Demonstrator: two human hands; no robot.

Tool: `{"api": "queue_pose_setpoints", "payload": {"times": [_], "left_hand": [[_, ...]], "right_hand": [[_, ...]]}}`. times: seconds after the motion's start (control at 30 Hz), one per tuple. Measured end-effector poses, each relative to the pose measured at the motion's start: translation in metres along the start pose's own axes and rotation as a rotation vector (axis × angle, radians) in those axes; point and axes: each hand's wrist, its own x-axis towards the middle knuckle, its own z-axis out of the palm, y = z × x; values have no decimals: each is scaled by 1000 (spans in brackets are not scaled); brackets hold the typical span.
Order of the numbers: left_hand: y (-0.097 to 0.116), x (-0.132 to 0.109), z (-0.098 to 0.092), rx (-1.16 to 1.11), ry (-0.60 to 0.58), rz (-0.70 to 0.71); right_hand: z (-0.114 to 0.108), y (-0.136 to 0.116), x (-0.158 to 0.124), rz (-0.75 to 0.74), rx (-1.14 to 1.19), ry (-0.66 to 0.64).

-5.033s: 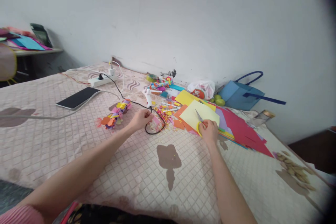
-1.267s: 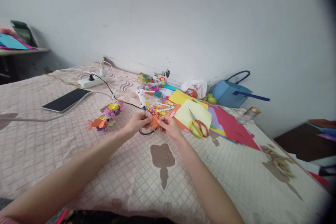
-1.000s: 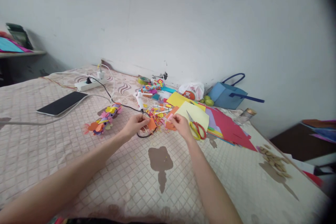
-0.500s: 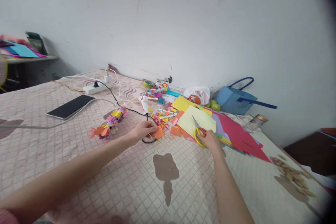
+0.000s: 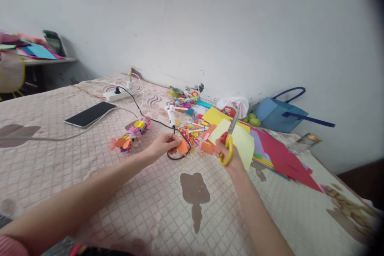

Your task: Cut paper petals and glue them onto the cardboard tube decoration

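Pale plaster wall [image 5: 192, 28] behind; diamond-quilted cloth [image 5: 144, 208], brown motifs, covers the surface. Left hand [image 5: 166, 144] pinches a small flat orange piece [image 5: 183, 147], straight-edged, within the black cord [image 5: 190, 146] loop in view. Right hand [image 5: 230, 156] grips the scissors [image 5: 231, 133] by yellow-and-red handles, metal blades angled up and away; pale yellow sheet [image 5: 241, 144] shows behind them. White glue gun [image 5: 171, 116] and loose colored scraps [image 5: 187, 132] sit just beyond left hand. Right side: red sheets [image 5: 282, 156], crisp corners fanned. Plain quilting runs between the forearms to the near edge, with room to move.
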Motion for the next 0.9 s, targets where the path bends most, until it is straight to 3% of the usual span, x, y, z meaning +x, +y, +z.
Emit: {"api": "queue_pose_setpoints", "payload": {"times": [0.13,0.23,0.47,0.63,0.9], "left_hand": [[1,-6,7,45,-45,31],[1,-11,13,63,-83,56],[2,-16,18,-149,-112,-142],[12,-12,5,-293,-21,-82],[28,-10,-8,-377,49,2]], "right_hand": [[53,-15,-44,94,247,-264],[67,-19,-63,153,320,-296],[61,-18,-62,175,401,-303],[57,-17,-61,176,327,-404],[50,-18,-70,33,35,-487]]}}
